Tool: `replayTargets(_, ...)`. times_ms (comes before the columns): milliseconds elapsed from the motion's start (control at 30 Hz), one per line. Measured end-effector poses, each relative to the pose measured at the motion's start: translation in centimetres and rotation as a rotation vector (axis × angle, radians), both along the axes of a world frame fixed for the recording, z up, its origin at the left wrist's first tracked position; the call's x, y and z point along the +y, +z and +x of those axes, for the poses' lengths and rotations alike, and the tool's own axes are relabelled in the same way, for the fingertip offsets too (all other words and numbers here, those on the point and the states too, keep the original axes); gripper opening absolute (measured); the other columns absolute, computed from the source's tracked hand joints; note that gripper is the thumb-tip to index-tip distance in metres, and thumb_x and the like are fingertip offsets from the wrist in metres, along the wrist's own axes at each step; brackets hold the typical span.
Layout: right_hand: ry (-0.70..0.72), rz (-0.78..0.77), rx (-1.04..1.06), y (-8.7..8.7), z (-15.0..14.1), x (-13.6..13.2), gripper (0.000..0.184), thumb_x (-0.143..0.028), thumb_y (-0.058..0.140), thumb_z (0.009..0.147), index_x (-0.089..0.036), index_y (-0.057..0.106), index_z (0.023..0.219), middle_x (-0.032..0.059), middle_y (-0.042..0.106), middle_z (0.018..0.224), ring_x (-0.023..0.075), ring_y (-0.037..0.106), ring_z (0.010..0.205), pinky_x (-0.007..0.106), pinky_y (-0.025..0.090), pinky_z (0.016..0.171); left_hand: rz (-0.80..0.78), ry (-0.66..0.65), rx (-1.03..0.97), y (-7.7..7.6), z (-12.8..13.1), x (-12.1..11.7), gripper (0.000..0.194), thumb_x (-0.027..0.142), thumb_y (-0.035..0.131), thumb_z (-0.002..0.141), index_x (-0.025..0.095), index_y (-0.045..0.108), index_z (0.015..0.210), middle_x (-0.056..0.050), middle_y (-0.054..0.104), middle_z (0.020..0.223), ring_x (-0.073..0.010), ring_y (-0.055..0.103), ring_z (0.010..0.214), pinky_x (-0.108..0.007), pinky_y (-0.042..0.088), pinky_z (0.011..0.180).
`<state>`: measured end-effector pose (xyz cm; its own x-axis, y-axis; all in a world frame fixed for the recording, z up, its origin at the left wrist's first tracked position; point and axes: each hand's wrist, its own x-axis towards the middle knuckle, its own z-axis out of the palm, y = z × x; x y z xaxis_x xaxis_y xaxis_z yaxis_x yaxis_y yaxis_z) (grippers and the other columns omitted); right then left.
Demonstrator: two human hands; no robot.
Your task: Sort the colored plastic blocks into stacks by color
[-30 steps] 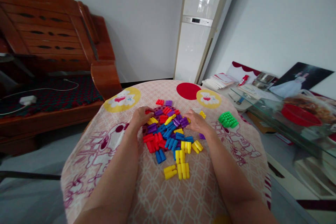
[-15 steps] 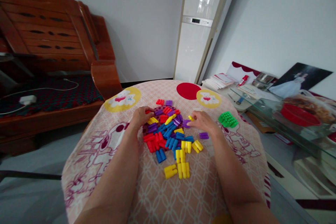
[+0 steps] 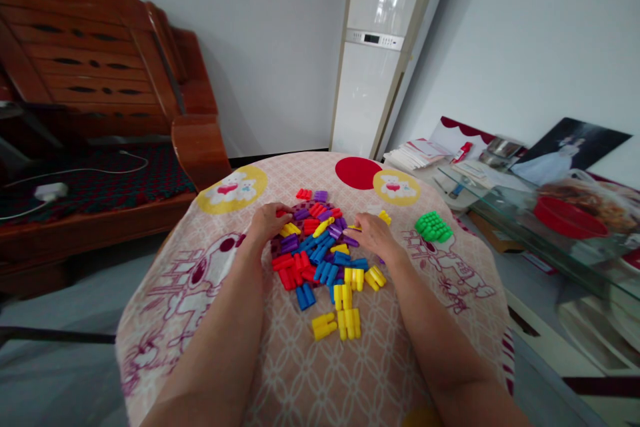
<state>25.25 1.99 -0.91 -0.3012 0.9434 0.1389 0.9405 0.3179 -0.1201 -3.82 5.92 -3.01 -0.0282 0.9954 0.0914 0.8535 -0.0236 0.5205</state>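
Note:
A pile of red, blue, purple and yellow plastic building blocks made of joined tubes lies mid-table. At its upper left edge, my left hand has curled fingers closed on a red building block, mostly hidden by them. Just below those fingers are yellow blocks. My right hand is at the pile's right edge, fingers pinched on a small yellow building block, only partly visible. A purple block lies beneath its fingertips. Another yellow block rests behind this hand.
A patterned cloth covers the round table. Green blocks form a cluster at the right. Loose yellow blocks lie toward me. A glass shelf with a red bowl stands right; a wooden bench is at left.
My right hand has moved left toward the pile, with the small yellow block at its fingers. The purple block beneath has shifted slightly left. My left hand has stayed in place.

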Motion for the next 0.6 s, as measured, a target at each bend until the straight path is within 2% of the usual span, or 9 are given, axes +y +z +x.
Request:
replayTargets(100, -0.021, 0.043, 0.055, 0.0, 0.2, 0.2, 0.031, -0.043, 0.058, 0.097, -0.017, 0.069, 0.085, 0.0084, 0.072, 0.086, 0.0203, 0.064, 0.085, 0.028, 0.043, 0.076, 0.007, 0.002, -0.015, 0.1, 0.0, -0.1, 0.034, 0.029, 0.059, 0.082, 0.018, 0.079, 0.108, -0.007, 0.078, 0.106, -0.0213, 0.069, 0.092, -0.026, 0.051, 0.083)
replayTargets(167, -0.043, 0.156, 0.078, 0.1, 0.8, 0.5, 0.026, -0.037, 0.058, 0.097, -0.018, 0.070, 0.084, 0.0094, 0.071, 0.088, 0.0222, 0.062, 0.091, 0.030, 0.044, 0.081, 0.016, 0.003, -0.026, 0.0, -0.1, -0.1, 0.034, 0.029, 0.060, 0.081, 0.019, 0.080, 0.106, -0.007, 0.078, 0.105, -0.0210, 0.069, 0.091, -0.026, 0.051, 0.082)
replayTargets(233, -0.056, 0.282, 0.095, 0.2, 1.6, 0.9, 0.017, -0.027, 0.058, 0.094, -0.016, 0.071, 0.093, 0.0118, 0.070, 0.098, 0.0245, 0.059, 0.100, 0.033, 0.044, 0.090, 0.014, 0.008, -0.036, 0.0, -0.1, 0.0, 0.033, 0.029, 0.060, 0.080, 0.020, 0.080, 0.105, -0.006, 0.078, 0.102, -0.0203, 0.069, 0.089, -0.026, 0.051, 0.081)
replayTargets(300, -0.096, 0.340, 0.099, 0.0, 2.6, 1.2, 0.021, -0.021, 0.058, 0.092, -0.015, 0.070, 0.108, 0.0148, 0.068, 0.113, 0.0264, 0.057, 0.109, 0.036, 0.042, 0.097, 0.009, 0.015, -0.043, -0.1, -0.1, 0.0, 0.033, 0.029, 0.060, 0.079, 0.021, 0.080, 0.104, -0.005, 0.078, 0.101, -0.0197, 0.069, 0.088, -0.025, 0.051, 0.080)
replayTargets(400, -0.217, 0.265, 0.060, -0.6, 3.7, 1.6, 0.032, -0.017, 0.056, 0.091, -0.014, 0.067, 0.121, 0.0164, 0.064, 0.127, 0.0269, 0.056, 0.116, 0.036, 0.042, 0.100, 0.009, 0.018, -0.054, -0.2, -0.1, 0.1, 0.034, 0.029, 0.060, 0.080, 0.020, 0.080, 0.105, -0.005, 0.078, 0.101, -0.0194, 0.069, 0.087, -0.024, 0.051, 0.078)
replayTargets(500, -0.318, 0.109, 0.004, -1.1, 4.5, 1.7, 0.038, -0.011, 0.050, 0.091, -0.016, 0.066, 0.125, 0.0142, 0.070, 0.117, 0.0240, 0.063, 0.109, 0.032, 0.045, 0.093, 0.002, 0.019, -0.053, -0.2, -0.1, 0.1, 0.035, 0.029, 0.060, 0.080, 0.018, 0.080, 0.107, -0.006, 0.078, 0.100, -0.0193, 0.069, 0.085, -0.024, 0.051, 0.077)
replayTargets(600, -0.371, 0.029, -0.040, -1.0, 4.9, 1.6, 0.042, -0.006, 0.048, 0.089, -0.017, 0.068, 0.124, 0.0134, 0.073, 0.110, 0.0241, 0.066, 0.105, 0.031, 0.046, 0.088, -0.002, 0.022, -0.034, -0.1, -0.1, 0.1, 0.034, 0.028, 0.060, 0.081, 0.019, 0.080, 0.107, -0.006, 0.078, 0.101, -0.0193, 0.069, 0.086, -0.024, 0.050, 0.077)
